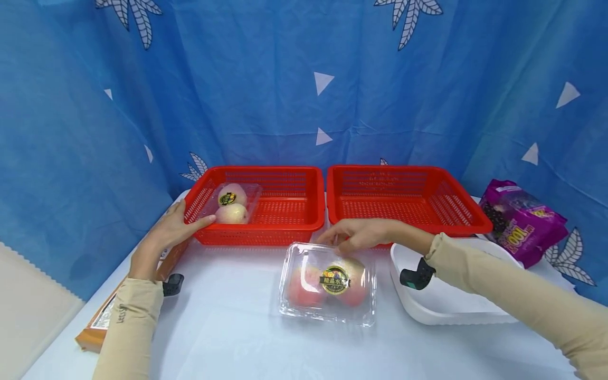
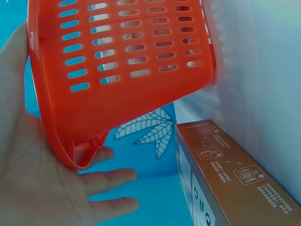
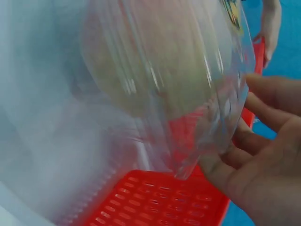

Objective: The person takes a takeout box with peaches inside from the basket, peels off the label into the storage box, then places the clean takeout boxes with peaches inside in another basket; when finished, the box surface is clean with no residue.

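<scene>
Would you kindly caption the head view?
Left hand steadies red basket; right hand touches clamshell of apples.

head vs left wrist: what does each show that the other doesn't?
Only head: right hand on the clear clamshell of fruit, second red basket, white tray, purple bag. Only left wrist: the basket's slotted underside and the printed icons on the box. Both: left hand against the left red basket, brown box beside it.
</scene>
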The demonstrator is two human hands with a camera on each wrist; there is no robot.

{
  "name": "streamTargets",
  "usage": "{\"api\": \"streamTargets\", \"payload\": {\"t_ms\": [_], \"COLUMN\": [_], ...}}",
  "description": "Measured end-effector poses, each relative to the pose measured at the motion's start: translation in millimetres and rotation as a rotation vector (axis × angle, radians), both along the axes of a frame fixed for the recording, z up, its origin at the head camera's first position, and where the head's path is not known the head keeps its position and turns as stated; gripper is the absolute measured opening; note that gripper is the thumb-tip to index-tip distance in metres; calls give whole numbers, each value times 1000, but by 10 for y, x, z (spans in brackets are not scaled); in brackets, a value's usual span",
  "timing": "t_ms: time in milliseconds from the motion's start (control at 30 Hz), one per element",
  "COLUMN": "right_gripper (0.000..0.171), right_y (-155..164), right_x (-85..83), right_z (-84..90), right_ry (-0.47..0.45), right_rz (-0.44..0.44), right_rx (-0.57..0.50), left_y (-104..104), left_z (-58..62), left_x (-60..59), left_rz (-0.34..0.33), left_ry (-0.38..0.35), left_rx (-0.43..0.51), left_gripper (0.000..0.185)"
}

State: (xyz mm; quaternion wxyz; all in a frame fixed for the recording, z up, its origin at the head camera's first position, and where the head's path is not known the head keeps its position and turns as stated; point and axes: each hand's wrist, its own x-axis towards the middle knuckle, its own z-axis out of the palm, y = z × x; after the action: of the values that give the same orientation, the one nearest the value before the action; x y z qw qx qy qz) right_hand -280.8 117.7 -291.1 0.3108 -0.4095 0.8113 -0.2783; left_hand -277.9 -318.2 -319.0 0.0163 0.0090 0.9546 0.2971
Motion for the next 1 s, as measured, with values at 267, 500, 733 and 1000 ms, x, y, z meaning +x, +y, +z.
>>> {"api": "streamTargets", "payload": {"t_ms": [267,500,733,1000], "right_gripper": [46,48,43,35], "right_y": [-4,27,53,41], "right_x": [67,123,263,429], "right_z": [-124,-143,-84,-128], "right_ry": [81,168,351,381], "right_rz": [-100,-92,-137,-193], "right_rx": [27,27,-23,-68], "left_y": [-6,-11,343,1345], "left_z": [-2,1,259,440], "left_x": [0,-5,176,591], "left_rz": [-4,9,-122,-563], "left_ry": [1,-9,41,52], "left_rx": [29,-35,-193,6], "left_gripper": [113,112,98,71]}}
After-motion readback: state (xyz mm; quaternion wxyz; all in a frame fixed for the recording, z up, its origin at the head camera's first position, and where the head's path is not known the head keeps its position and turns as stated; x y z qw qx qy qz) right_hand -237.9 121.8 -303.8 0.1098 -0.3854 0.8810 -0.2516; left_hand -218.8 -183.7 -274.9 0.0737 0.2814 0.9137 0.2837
